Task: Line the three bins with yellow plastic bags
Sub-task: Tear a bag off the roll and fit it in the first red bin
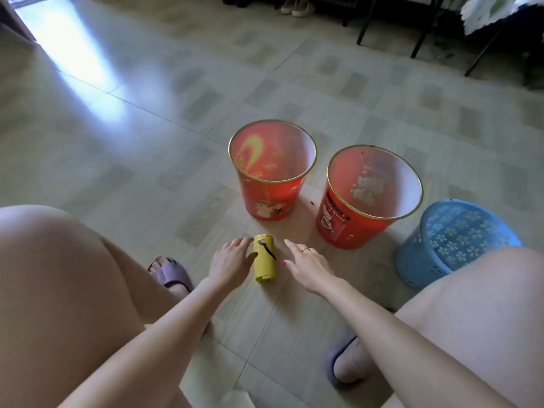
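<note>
Three bins [272,172] sitting unlined, left hand [231,262] closing loosely on bag roll [265,257], right hand [306,266] open, empty, reaching in; next: peeling off a bag.

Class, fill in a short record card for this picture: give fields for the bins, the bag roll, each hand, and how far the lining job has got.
bins: two red round plastic bins with gold rims, upright; one blue perforated plastic bin, rightmost
bin contents: no yellow bag in either red bin; blue bin's inside not visible
bag roll: yellow plastic bag roll lying on the tiled floor
left hand: touching the roll's left side
right hand: open, beside the roll, apart from it
progress: lining not started
</note>
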